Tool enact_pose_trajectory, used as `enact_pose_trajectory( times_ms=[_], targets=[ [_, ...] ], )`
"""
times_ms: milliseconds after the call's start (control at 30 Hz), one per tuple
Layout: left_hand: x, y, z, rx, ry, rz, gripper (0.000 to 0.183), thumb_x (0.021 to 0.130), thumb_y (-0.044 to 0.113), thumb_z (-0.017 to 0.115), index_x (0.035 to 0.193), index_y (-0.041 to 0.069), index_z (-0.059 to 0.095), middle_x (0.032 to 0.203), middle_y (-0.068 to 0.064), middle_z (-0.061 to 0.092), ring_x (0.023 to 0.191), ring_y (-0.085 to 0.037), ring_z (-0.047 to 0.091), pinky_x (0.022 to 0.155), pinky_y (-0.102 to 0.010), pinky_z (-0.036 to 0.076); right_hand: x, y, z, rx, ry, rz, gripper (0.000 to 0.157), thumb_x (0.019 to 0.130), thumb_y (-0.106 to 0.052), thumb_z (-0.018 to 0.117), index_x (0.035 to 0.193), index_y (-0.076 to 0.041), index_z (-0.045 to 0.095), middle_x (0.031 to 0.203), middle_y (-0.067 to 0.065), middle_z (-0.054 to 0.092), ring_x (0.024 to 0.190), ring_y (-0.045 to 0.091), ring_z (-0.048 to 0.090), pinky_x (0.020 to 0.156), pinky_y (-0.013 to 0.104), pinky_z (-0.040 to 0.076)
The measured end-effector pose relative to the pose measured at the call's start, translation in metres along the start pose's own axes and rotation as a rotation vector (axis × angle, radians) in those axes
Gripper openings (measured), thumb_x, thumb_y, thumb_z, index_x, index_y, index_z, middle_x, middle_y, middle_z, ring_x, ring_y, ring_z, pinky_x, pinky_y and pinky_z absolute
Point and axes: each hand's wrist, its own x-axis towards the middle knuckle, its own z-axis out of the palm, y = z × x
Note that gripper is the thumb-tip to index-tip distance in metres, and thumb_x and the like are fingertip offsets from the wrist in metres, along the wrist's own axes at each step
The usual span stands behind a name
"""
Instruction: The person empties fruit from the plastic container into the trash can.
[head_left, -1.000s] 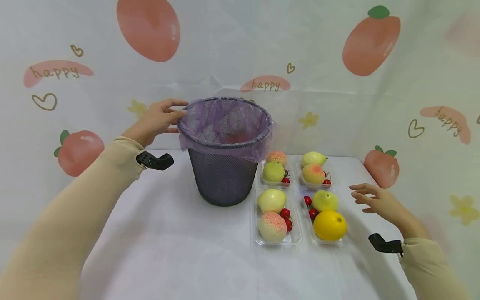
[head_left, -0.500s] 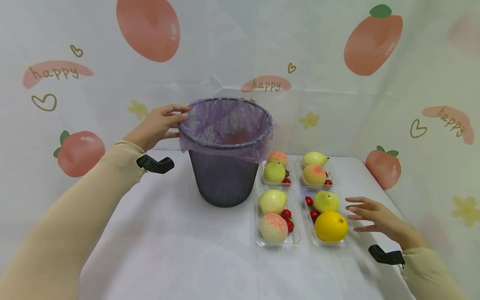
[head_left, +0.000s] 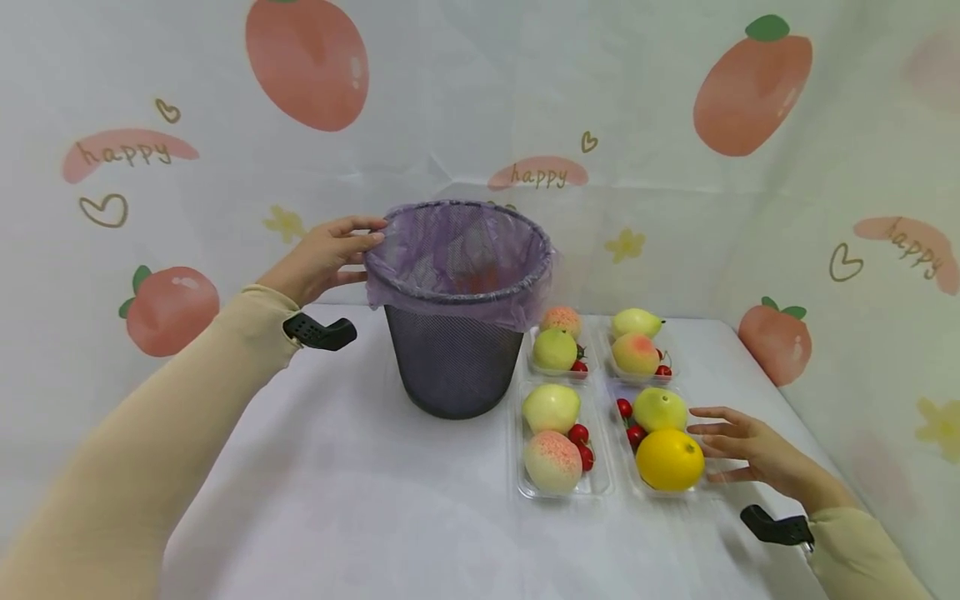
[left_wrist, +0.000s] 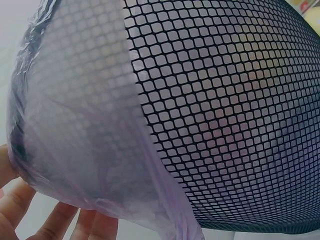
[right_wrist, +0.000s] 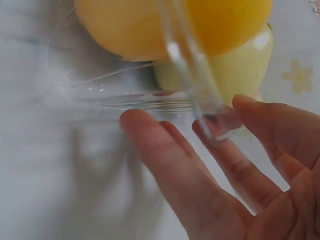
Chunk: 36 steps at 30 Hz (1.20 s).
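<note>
My left hand [head_left: 322, 258] rests at the left side of a black mesh wastebasket [head_left: 457, 367], its fairly straight fingertips overlapping the rim. A purple plastic bag [left_wrist: 100, 150] lines the wastebasket and folds over its rim; in the left wrist view the fingers [left_wrist: 60, 220] show along the bag's edge. My right hand [head_left: 765, 454] has its fingers spread at the right side of a clear plastic tray [right_wrist: 185, 75]. The thumb and fingertips sit right at the tray's edge. In that tray lie a yellow round fruit [head_left: 670, 460], a yellow-green pear [head_left: 660, 409] and red cherries [head_left: 636, 436].
Left of that tray sits another clear tray [head_left: 564, 493] with a peach [head_left: 553, 462], a pale yellow fruit [head_left: 551, 408] and cherries. Behind them stand two more fruit trays, close to the wastebasket's right side. A printed cloth backdrop [head_left: 480, 100] rises behind the white table [head_left: 360, 517].
My right hand has moved left and down to the tray's edge, its fingers spreading. My left fingers have shifted slightly right and down over the wastebasket's rim. The fruit has stayed in place.
</note>
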Motion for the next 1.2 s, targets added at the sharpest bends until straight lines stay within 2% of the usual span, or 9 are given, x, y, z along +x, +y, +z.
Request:
enact_pose_trajectory(
  times_ms=[167, 300, 433, 700, 900, 1067, 1133, 1200],
  targets=[
    [0.0016, 0.0007, 0.0021, -0.001, -0.001, -0.018, 0.053, 0.098, 0.034, 0.057, 0.145, 0.017, 0.040, 0.131, 0.002, 0.047, 0.103, -0.008, 0.058, 0.095, -0.030, 0.046, -0.0028, 0.0039, -0.0013, 0.029, -0.007, 0.008, 0.058, 0.100, -0.025, 0.055, 0.148, -0.009, 0.027, 0.139, 0.014, 0.052, 0.109, 0.022, 0.061, 0.084, 0.048, 0.056],
    [0.0022, 0.0020, 0.0018, 0.004, 0.014, -0.035, 0.053, 0.098, 0.034, 0.058, 0.146, 0.018, 0.041, 0.132, 0.002, 0.046, 0.102, -0.008, 0.059, 0.094, -0.029, 0.047, -0.0035, 0.0049, -0.0021, 0.057, -0.023, 0.006, 0.053, 0.099, -0.022, 0.056, 0.146, -0.017, 0.032, 0.131, -0.001, 0.058, 0.105, 0.019, 0.062, 0.084, 0.048, 0.056],
    [0.0001, 0.0032, 0.0023, 0.022, 0.024, -0.044, 0.053, 0.098, 0.033, 0.057, 0.146, 0.018, 0.041, 0.132, 0.002, 0.046, 0.100, -0.008, 0.059, 0.092, -0.028, 0.048, -0.0025, 0.0062, -0.0009, 0.082, -0.027, 0.013, 0.051, 0.098, -0.021, 0.058, 0.143, -0.022, 0.035, 0.129, -0.004, 0.059, 0.103, 0.018, 0.064, 0.084, 0.048, 0.056],
    [-0.0030, 0.0031, 0.0032, 0.030, 0.014, -0.039, 0.052, 0.099, 0.032, 0.056, 0.146, 0.016, 0.040, 0.133, 0.000, 0.045, 0.098, -0.007, 0.059, 0.096, -0.032, 0.046, -0.0007, 0.0085, 0.0019, 0.114, -0.028, 0.019, 0.047, 0.100, -0.023, 0.056, 0.142, -0.024, 0.036, 0.130, -0.001, 0.059, 0.102, 0.017, 0.065, 0.084, 0.047, 0.056],
    [-0.0025, 0.0039, 0.0032, 0.011, 0.012, -0.040, 0.051, 0.100, 0.030, 0.055, 0.146, 0.015, 0.040, 0.130, 0.001, 0.047, 0.097, -0.006, 0.060, 0.100, -0.035, 0.044, -0.0005, 0.0089, -0.0007, 0.163, -0.083, -0.003, 0.040, 0.100, -0.018, 0.055, 0.134, -0.036, 0.041, 0.123, -0.014, 0.059, 0.103, 0.015, 0.065, 0.086, 0.047, 0.055],
    [-0.0024, 0.0048, 0.0029, 0.003, 0.009, -0.038, 0.051, 0.100, 0.029, 0.055, 0.146, 0.015, 0.039, 0.131, 0.001, 0.047, 0.098, -0.006, 0.059, 0.103, -0.038, 0.042, -0.0002, 0.0085, -0.0033, 0.179, -0.124, -0.020, 0.046, 0.101, -0.015, 0.052, 0.134, -0.043, 0.034, 0.120, -0.018, 0.058, 0.105, 0.015, 0.064, 0.088, 0.047, 0.054],
    [-0.0026, 0.0052, 0.0026, 0.004, 0.010, -0.037, 0.051, 0.099, 0.030, 0.056, 0.146, 0.015, 0.040, 0.130, 0.002, 0.047, 0.098, -0.006, 0.059, 0.102, -0.037, 0.043, 0.0008, 0.0087, -0.0042, 0.188, -0.133, -0.016, 0.050, 0.102, -0.016, 0.051, 0.139, -0.041, 0.029, 0.119, -0.019, 0.058, 0.106, 0.015, 0.064, 0.089, 0.047, 0.054],
    [-0.0029, 0.0055, 0.0021, 0.008, 0.011, -0.036, 0.052, 0.099, 0.031, 0.057, 0.145, 0.015, 0.040, 0.129, 0.002, 0.047, 0.097, -0.006, 0.060, 0.099, -0.034, 0.045, 0.0019, 0.0086, -0.0049, 0.202, -0.137, 0.003, 0.054, 0.103, -0.016, 0.049, 0.147, -0.032, 0.024, 0.119, -0.020, 0.058, 0.106, 0.016, 0.064, 0.090, 0.047, 0.053]
  ],
)
